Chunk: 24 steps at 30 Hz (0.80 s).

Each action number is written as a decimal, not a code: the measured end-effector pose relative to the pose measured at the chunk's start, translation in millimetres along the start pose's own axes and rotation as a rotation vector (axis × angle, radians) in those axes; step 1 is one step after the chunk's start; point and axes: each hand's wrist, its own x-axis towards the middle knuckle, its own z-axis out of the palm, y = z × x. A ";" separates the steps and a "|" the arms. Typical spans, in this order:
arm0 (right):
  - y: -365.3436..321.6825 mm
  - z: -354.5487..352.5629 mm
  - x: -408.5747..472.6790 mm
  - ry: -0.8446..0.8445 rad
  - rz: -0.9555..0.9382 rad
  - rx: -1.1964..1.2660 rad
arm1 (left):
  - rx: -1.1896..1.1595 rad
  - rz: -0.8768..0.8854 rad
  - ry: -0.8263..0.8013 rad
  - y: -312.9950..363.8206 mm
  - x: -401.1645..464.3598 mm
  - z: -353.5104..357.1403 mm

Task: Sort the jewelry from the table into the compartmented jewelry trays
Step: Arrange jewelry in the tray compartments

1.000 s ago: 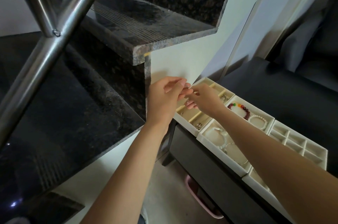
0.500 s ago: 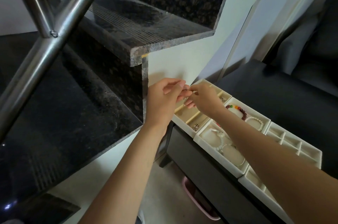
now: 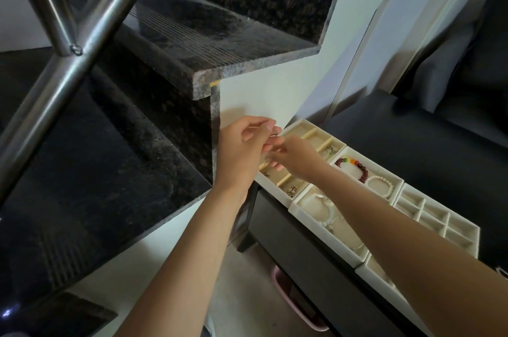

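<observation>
Several cream compartmented trays sit in a row on a dark table (image 3: 412,144). Above the leftmost tray (image 3: 308,130), my left hand (image 3: 242,152) pinches a small metal piece of jewelry (image 3: 274,132) at its fingertips. My right hand (image 3: 297,158) meets it there, fingers curled toward the same piece. Small earrings (image 3: 292,190) lie in a near compartment and another pair (image 3: 331,148) in a far one. The second tray holds a multicoloured bead bracelet (image 3: 354,166) and a white pearl bracelet (image 3: 382,187). A near tray (image 3: 316,215) holds pale bracelets.
A dark granite stair tread (image 3: 220,61) juts out just left of the hands, with a steel railing (image 3: 68,42) in the foreground. An empty grid tray (image 3: 437,215) lies to the right. A pink bin (image 3: 299,306) stands under the table. A dark sofa (image 3: 467,75) is behind.
Both hands stay together over the leftmost tray. The camera has shifted slightly, and the fingertips have worked a little at the small piece.
</observation>
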 end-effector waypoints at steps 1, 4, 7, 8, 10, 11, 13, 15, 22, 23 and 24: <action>0.7 -1.0 -0.1 0.008 0.004 -0.010 | 0.004 0.003 -0.001 -0.1 -0.3 0.3; 4.5 -2.4 1.0 0.034 0.022 -0.008 | 0.021 0.015 -0.002 -0.7 -0.2 0.4; 7.4 -1.3 1.1 0.047 0.068 0.112 | 0.020 0.017 0.004 -0.8 -0.3 0.5; 7.5 -0.9 1.1 0.047 0.084 0.156 | 0.020 0.018 0.005 -0.5 -0.3 0.6; 5.7 -0.7 -0.3 0.048 0.115 0.221 | 0.016 0.019 0.005 0.4 -0.9 1.0; 4.7 -0.4 -0.4 0.051 0.128 0.247 | 0.012 0.019 0.004 0.9 -1.3 1.0; 2.2 0.4 -0.4 0.051 0.152 0.274 | 0.003 0.017 0.003 2.0 -1.6 0.8; -0.2 1.1 -0.7 0.043 0.165 0.286 | -0.005 0.014 0.005 2.5 -1.3 0.6; -3.9 1.8 1.6 0.037 0.178 0.265 | 0.000 0.015 0.003 1.4 -1.1 1.3; -2.6 2.3 2.6 0.042 0.175 0.249 | -0.003 0.014 0.004 1.6 -1.1 1.5; -1.8 2.2 3.0 0.052 0.172 0.230 | -0.006 0.013 0.005 1.7 -0.8 1.3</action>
